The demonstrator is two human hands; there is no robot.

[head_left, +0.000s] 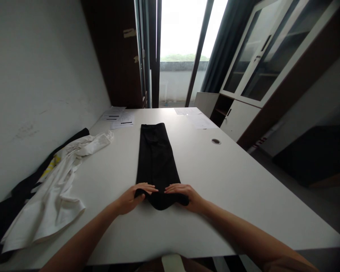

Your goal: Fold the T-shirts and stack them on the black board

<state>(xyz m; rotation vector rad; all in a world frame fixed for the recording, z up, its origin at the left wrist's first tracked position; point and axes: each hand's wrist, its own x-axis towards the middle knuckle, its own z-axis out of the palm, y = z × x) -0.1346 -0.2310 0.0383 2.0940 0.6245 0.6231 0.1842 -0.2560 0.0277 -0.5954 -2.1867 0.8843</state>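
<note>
A black garment, folded into a long narrow strip that looks like trousers (158,158), lies lengthwise on the white table (209,211). Its near end is lifted and curled over, with a fold sagging between my hands. My left hand (134,197) grips the left corner of that end, thumb underneath and fingers on top. At the right corner, my right hand (185,194) holds the cloth with its fingers laid over the top; its thumb is hidden by the fabric.
A white garment (53,189) lies crumpled over dark clothing (31,181) along the left wall. Printed papers (121,120) lie at the far left, and more sheets (198,120) at the far right. A round cable hole (215,141) sits near the right edge. A glass-door cabinet (255,56) stands beyond.
</note>
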